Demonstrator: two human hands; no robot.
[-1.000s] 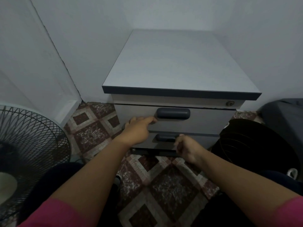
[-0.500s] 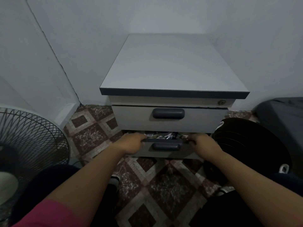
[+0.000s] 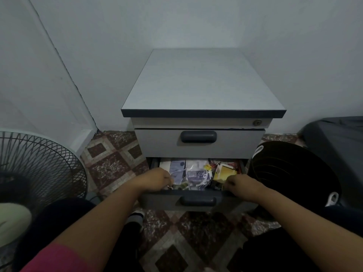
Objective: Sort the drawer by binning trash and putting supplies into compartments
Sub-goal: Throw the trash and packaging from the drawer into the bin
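Observation:
A grey drawer cabinet (image 3: 202, 85) stands against the wall. Its lower drawer (image 3: 198, 201) is pulled partly out, and the upper drawer (image 3: 198, 143) stays closed. Inside lie mixed items: clear plastic packets (image 3: 196, 174), a pale card (image 3: 177, 167), a yellow packet (image 3: 224, 172) and something red (image 3: 233, 165) at the right. My left hand (image 3: 157, 178) grips the top edge of the drawer front at its left end. My right hand (image 3: 240, 184) grips the same edge at its right end. The drawer's rear part is hidden under the upper drawer.
A black round bin (image 3: 290, 173) sits right of the cabinet, with a dark bag (image 3: 337, 146) behind it. A floor fan's grille (image 3: 37, 169) stands at the left. Patterned floor tiles (image 3: 112, 161) show between the fan and the cabinet, and my knees are below.
Both hands moved from near the handles to the lower drawer's top edge and pulled it toward me. The drawer went from closed to partly open, showing its contents.

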